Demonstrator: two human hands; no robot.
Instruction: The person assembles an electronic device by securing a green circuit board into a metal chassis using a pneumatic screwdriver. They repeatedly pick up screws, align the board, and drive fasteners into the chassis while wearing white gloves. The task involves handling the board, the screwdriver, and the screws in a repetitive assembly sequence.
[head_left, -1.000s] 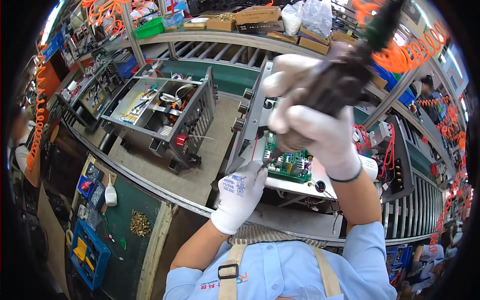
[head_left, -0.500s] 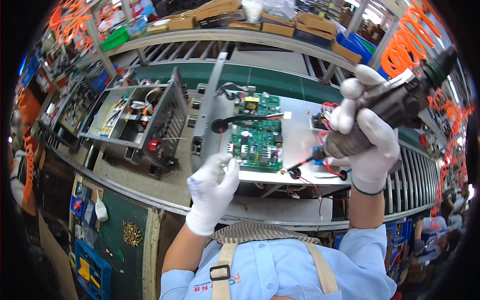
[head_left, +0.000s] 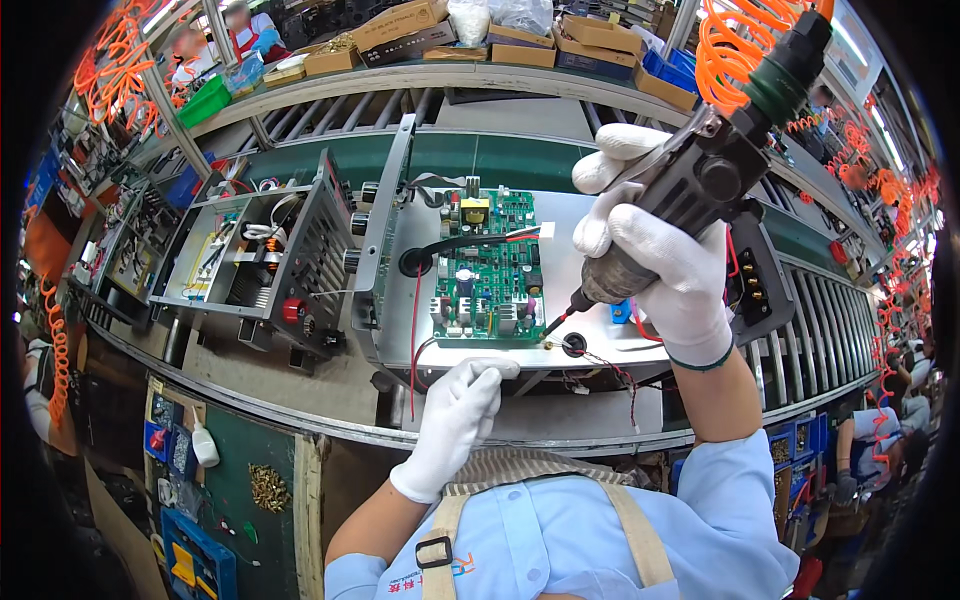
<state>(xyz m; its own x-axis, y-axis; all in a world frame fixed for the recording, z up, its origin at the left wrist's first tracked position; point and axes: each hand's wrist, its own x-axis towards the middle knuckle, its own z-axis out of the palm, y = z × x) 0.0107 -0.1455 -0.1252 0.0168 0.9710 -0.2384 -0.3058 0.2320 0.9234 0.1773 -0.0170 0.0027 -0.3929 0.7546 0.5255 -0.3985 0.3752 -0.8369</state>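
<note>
So R hand (head_left: 676, 268) holds driver (head_left: 705, 178) nr PCB (head_left: 510, 268); L hand (head_left: 453, 410) curled.

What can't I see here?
In the head view:
What the left hand holds, if anything: its own curl hides it.
Part of the power driver: the right hand covers it.
What the driver's tip touches, if anything: too small.
The near end of the blue tray: cut off by the lower edge.
</note>
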